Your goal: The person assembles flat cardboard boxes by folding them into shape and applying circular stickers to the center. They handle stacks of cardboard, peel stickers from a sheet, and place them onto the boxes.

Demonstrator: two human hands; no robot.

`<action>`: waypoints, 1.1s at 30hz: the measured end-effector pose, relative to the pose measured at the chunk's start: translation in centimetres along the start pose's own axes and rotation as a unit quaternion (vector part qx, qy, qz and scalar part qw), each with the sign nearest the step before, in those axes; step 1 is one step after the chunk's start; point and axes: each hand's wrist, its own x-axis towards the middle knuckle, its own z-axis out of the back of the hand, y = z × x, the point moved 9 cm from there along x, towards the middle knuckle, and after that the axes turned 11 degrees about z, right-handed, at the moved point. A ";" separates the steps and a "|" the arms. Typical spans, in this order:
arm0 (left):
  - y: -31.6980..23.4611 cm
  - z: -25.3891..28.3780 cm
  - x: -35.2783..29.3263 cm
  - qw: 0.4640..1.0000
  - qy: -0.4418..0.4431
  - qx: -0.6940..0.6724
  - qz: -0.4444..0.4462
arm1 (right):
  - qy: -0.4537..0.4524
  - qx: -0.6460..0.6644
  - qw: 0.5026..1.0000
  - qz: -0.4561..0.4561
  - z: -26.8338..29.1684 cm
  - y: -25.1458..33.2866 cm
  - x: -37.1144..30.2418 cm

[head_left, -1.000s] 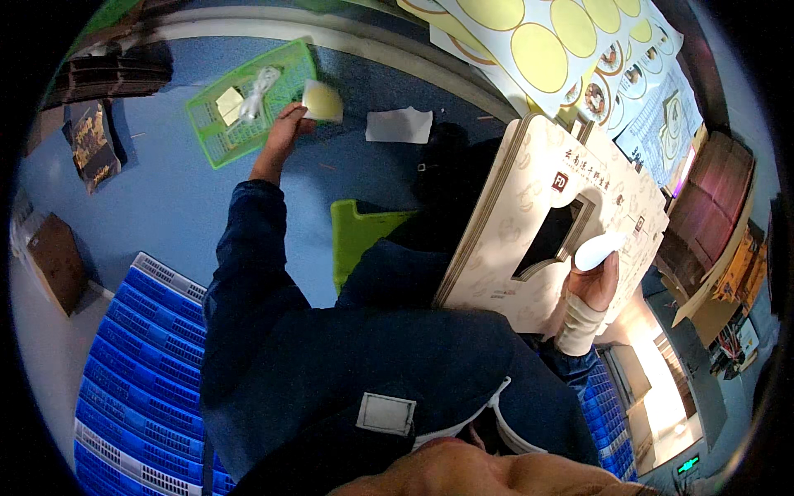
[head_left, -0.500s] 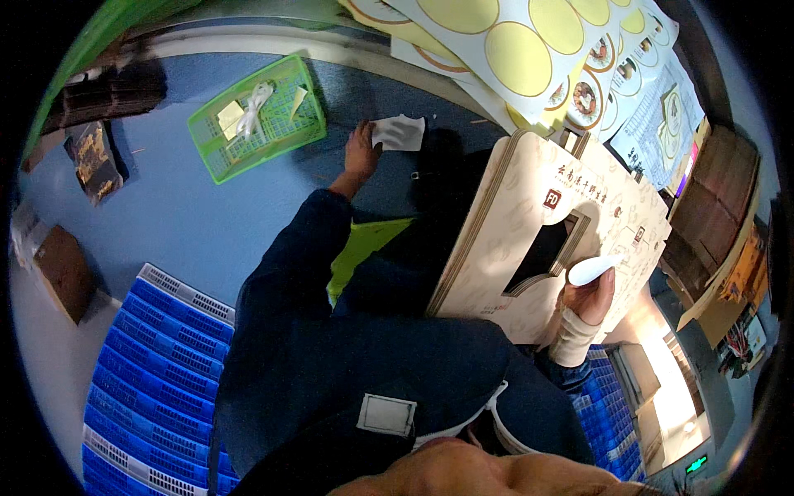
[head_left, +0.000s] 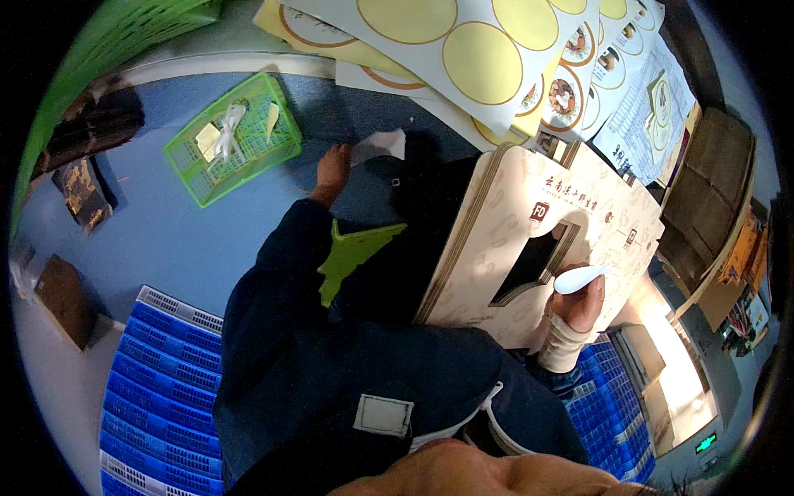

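My left hand (head_left: pixel 333 169) is stretched out low at the left, its fingers closed at the edge of a piece of white paper (head_left: pixel 382 146). The paper is blurred and tilted. My right hand (head_left: pixel 581 306) holds a white, teardrop-shaped piece (head_left: pixel 577 279), which looks thin and curved; I cannot tell if it is a sticker. That hand is over a stack of cream printed cardboard boxes (head_left: pixel 488 223), flat, with a dark cut-out window. Sheets of round stickers (head_left: pixel 484 70) lie beyond the stack, several of the rounds plain yellow.
A green plastic basket (head_left: pixel 289 149) with a white cord and yellow pieces stands on the blue floor (head_left: pixel 157 198). Blue crates (head_left: pixel 161 372) are at the lower left. A yellow-green plastic object (head_left: pixel 351 248) sits beside my left arm. Brown cardboard (head_left: pixel 707 190) stands at the right.
The view has shifted slightly. The white paper by my left hand has turned from flat to tilted. My right hand keeps the white piece over the boxes.
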 end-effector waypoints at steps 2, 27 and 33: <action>-0.3 4.7 -1.9 0.996 -0.070 -0.051 -0.034 | -0.032 -0.014 0.999 -0.005 0.0 0.2 0.0; 18.4 -9.4 -8.0 0.981 -0.028 0.136 0.134 | 0.044 -0.061 0.997 -0.022 -0.4 0.5 0.2; 19.0 -10.5 -7.0 0.976 -0.044 0.143 0.156 | 0.021 -0.047 0.998 -0.022 -0.8 0.4 -0.3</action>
